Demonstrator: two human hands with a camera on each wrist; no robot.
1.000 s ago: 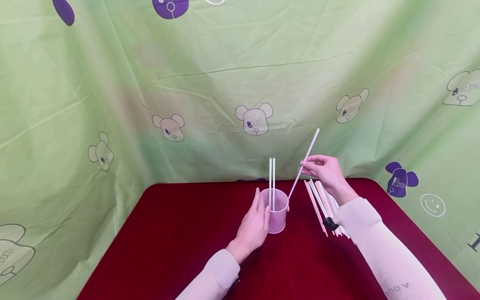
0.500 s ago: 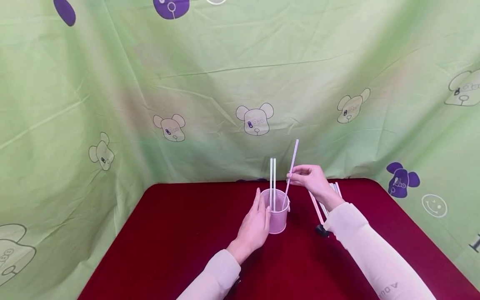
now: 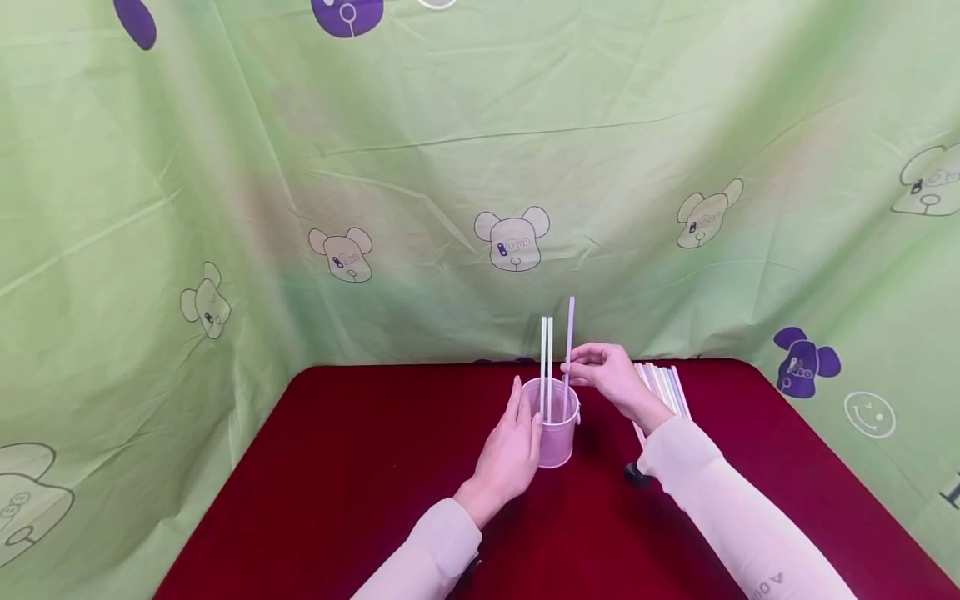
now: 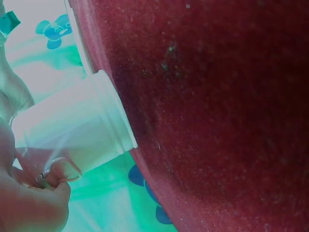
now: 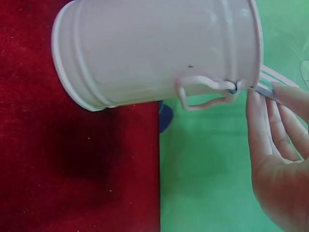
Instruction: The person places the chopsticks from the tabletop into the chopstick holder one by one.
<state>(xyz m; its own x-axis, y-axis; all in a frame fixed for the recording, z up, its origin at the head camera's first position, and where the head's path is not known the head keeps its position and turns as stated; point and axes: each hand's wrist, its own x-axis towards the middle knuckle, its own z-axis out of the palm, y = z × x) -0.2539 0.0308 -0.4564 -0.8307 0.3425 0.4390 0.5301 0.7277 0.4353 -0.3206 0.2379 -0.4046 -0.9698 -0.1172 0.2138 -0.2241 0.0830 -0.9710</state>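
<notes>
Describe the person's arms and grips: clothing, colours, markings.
The left sleeve is pale and plain where visible; the right sleeve is also pale but bears dark lettering, only partly readable. A black item shows near its cuff. The left grip and right grip wear no gloves.

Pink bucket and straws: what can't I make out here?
Purple straw, lower end: head view, behind the near wall of the pink bucket.
Loose straws, count and near ends: head view, behind the right sleeve.
One side of the pink bucket: right wrist view, cut off by the top edge.
</notes>
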